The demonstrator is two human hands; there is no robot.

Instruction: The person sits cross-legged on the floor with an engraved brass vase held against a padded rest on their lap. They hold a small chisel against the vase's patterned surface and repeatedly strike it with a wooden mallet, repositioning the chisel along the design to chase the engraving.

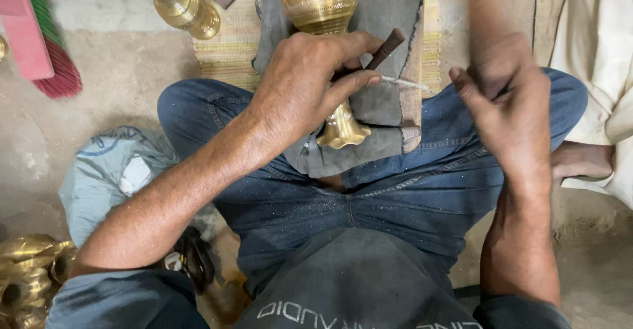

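The person sits cross-legged on the floor (119, 72) with a brass vase (321, 12) lying across the lap on a dark grey cloth (389, 12), its flared foot toward the body and its round belly pointing away. The left hand (304, 82) presses down on the narrow stem of the vase and at the same time pinches a slim dark chisel (386, 47) between thumb and fingers, the tool angled up and to the right. The right hand (511, 108) is raised beside the right knee, fingers curled shut around something too blurred to make out; a thin pale strand (409, 84) runs from the left fingertips toward it. Judging by this pose, the work in hand looks like hand-tooling or engraving on the vase's stem, with the left hand steadying both piece and tool. Any further stroke would call for the vase to stay pinned against the cloth so it cannot roll, and for the tool tip to stay on the metal rather than skid toward the thigh. Room is tight: the jeans-clad knees (198, 105) hem the piece in on both sides, a second brass piece (181, 2) lies just beyond the left knee, a red broom (56, 59) rests at the far left, more brass parts (26, 269) crowd the lower left corner, and pale fabric (593, 45) hangs along the right edge.
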